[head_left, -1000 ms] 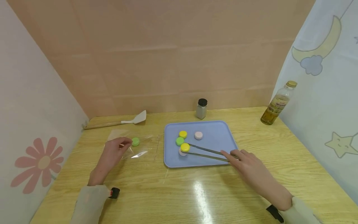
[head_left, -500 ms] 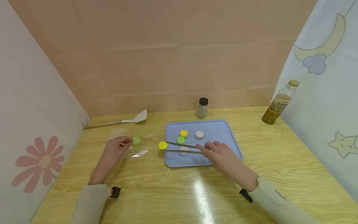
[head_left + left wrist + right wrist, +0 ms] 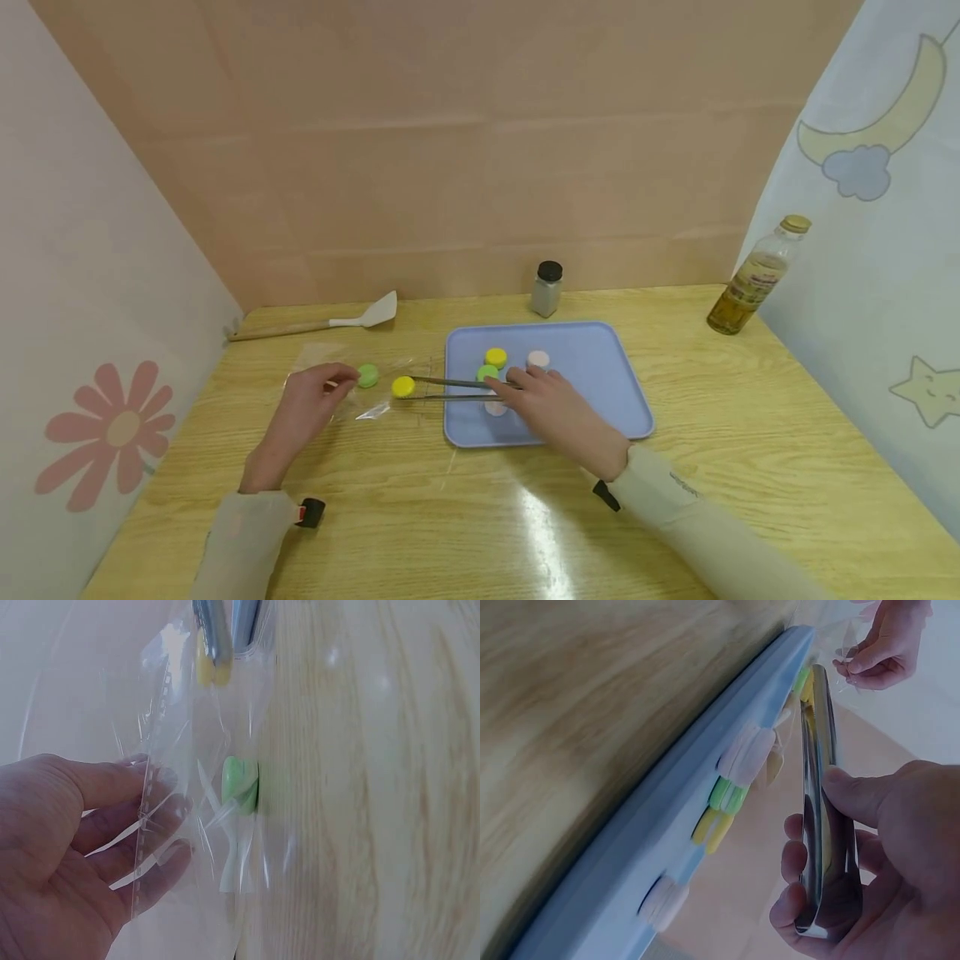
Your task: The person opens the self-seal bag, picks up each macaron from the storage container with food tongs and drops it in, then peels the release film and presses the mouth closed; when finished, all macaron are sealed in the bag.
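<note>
Right hand (image 3: 551, 404): fingers curled round tongs (image 3: 840, 892), arms part-closed on yellow macaron (image 3: 403, 387), which is beyond the left edge of tray (image 3: 600, 358), at bag (image 3: 373, 412). Tongs look stiff and slick; best held mid-arm. Macaron judged light, shell perhaps brittle: take it lightly by opposite sides of the rim. Tongs' long axis near parallel to the tray's near edge, tips toward the bench's (image 3: 420, 533) left edge; macaron round, flat face up. Left hand (image 3: 311, 404): thumb and forefinger pinch the bag's film, likely slippery, limp. Green macaron (image 3: 367, 376) inside.
</note>
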Demonstrator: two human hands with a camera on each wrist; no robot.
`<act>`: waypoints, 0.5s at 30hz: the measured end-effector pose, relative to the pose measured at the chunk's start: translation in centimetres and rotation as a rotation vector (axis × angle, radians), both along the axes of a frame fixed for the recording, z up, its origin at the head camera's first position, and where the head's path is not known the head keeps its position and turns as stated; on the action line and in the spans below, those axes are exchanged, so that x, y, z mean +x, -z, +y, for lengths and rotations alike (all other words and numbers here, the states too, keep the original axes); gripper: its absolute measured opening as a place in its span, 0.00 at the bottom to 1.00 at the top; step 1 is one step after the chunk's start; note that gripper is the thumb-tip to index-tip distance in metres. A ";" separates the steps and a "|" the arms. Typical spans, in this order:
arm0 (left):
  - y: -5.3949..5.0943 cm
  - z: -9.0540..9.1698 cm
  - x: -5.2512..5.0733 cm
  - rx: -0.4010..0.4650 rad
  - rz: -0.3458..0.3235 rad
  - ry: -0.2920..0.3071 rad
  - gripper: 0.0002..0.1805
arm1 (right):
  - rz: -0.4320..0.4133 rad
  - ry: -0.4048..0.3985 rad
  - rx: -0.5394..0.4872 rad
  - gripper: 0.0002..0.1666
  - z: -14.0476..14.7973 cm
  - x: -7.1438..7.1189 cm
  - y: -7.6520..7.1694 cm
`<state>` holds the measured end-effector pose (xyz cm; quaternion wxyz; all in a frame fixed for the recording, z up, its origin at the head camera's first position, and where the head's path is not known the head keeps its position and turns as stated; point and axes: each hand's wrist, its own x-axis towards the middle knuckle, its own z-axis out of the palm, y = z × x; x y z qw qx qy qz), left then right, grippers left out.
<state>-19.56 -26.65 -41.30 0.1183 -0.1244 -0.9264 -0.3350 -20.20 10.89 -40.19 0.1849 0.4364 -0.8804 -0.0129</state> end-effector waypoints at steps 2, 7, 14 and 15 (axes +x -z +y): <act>0.0 0.0 0.0 -0.004 -0.001 -0.005 0.07 | 0.009 -0.010 0.010 0.32 -0.7 -0.3 0.0; 0.0 0.2 0.1 -0.005 -0.005 -0.005 0.07 | -0.007 -0.025 0.032 0.29 -2.3 -0.7 0.1; 0.0 0.3 0.0 -0.014 0.008 -0.002 0.06 | 0.001 -0.028 0.047 0.26 -4.2 -1.3 0.4; 0.0 0.3 0.0 -0.014 0.009 -0.002 0.06 | 0.007 -0.028 0.050 0.26 -4.4 -1.3 0.4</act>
